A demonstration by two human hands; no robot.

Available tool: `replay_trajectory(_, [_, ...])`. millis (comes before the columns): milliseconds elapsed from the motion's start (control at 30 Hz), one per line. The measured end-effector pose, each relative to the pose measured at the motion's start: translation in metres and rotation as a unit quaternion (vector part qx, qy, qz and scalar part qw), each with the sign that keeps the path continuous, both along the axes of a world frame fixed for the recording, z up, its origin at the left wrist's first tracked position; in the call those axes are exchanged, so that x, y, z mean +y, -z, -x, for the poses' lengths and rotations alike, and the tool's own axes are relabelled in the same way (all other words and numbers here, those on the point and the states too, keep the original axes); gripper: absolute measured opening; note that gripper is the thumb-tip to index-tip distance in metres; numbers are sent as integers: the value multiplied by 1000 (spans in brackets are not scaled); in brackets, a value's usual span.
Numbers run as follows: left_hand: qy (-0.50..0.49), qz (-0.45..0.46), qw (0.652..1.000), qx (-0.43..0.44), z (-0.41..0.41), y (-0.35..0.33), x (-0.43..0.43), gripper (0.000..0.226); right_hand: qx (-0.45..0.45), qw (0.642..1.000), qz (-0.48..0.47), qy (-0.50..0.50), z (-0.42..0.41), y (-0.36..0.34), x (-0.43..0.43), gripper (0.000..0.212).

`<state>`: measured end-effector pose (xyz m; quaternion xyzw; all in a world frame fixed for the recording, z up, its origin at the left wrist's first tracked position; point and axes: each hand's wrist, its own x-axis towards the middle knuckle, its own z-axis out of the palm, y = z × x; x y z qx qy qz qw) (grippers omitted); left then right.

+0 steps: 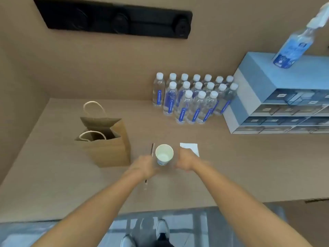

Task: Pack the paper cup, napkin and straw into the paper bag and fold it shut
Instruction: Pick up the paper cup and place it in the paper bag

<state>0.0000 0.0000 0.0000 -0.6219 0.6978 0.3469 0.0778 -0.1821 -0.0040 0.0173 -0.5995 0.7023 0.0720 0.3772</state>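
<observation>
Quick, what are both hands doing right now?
Left hand: blurred, over the straw, left of the paper cup; grip cannot be told.
Right hand: blurred, over the napkin; cannot be told.

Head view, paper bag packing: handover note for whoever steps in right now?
Left hand: beside the paper cup, over the straw; blurred, grip cannot be told.
Right hand: on the cup's other side, over the near edge of the napkin; grip also unclear.
Paper bag: upright and open on the table, left of the cup, handles up.
Cup upright, straw flat to its left, napkin flat to its right.
Done: nothing packed.
Left: cup, napkin and straw into the bag, then fold it shut.
</observation>
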Motion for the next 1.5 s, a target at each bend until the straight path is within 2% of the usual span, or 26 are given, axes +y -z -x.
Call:
replay_trajectory(100, [-95,24,994,47,5,24,-10,31,-60,996,60,18,-2,24,-6,65])
replay_trajectory(267, [-187,60,967,161,20,38,-14,59,-165,979,102,68,-2,52,-17,68])
replay_trajectory(367, [-195,71,961,181,23,42,-17,55,-201,972,112,51,-3,55,-25,55])
replay_trajectory(467, [-195,64,959,194,20,35,-19,51,-210,970,119,22,-3,47,-29,58])
replay_trajectory(533, [-189,65,958,204,16,25,-22,51,-221,968,122,7,-3,36,-32,48])
replay_trajectory(567, [-186,70,958,209,14,18,-23,52,-225,967,118,3,-3,29,-34,45])
replay_trajectory(667, [-185,89,952,226,10,-13,-31,54,-211,969,121,-29,-5,-3,-49,52])
replay_trajectory(767, [-183,112,948,235,6,-53,-46,55,-187,969,146,-73,-6,-52,-70,47])
replay_trajectory(867, [-182,157,943,231,2,-103,-62,57,-169,965,175,-102,-7,-105,-88,51])
replay_trajectory(1000, [-180,194,935,238,-10,-178,-79,43,-163,953,229,-115,-16,-179,-105,49])
replay_trajectory(1267, [-121,104,950,269,-82,-287,-74,36,-210,937,204,-189,-71,-270,-108,52])
replay_trajectory(1367, [-113,69,952,276,-113,-300,-64,38,-215,934,190,-212,-100,-276,-101,51])
replay_trajectory(1500, [-126,71,960,238,-145,-296,-52,37,-222,935,164,-222,-137,-266,-91,52])
